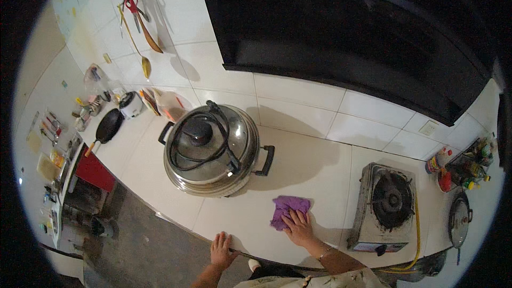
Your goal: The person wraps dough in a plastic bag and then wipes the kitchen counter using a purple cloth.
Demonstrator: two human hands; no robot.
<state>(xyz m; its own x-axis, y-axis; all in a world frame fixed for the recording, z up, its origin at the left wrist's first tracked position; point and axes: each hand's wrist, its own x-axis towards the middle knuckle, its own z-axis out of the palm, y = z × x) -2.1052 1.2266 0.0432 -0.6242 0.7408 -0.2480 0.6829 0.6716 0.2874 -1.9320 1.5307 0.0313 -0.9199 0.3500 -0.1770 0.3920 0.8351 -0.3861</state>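
Note:
A purple cloth (290, 209) lies crumpled on the white tiled counter (325, 173). My right hand (300, 228) presses on its lower right part with the fingers stretched out. My left hand (222, 249) rests at the counter's front edge, fingers spread and holding nothing. Beyond both hands, to the left, stands a large steel electric pot (213, 178) with black side handles. Its lid carries a coiled black power cord (226, 152). To the right of the cloth is a single-burner gas stove (386, 202).
A yellow hose (417, 229) runs from the stove. Bottles and jars (472, 168) fill the right corner, near a lidded pan (459, 218). At the far left sit a black frying pan (109, 125) and a rice cooker (129, 104). A dark range hood (341, 48) overhangs the counter.

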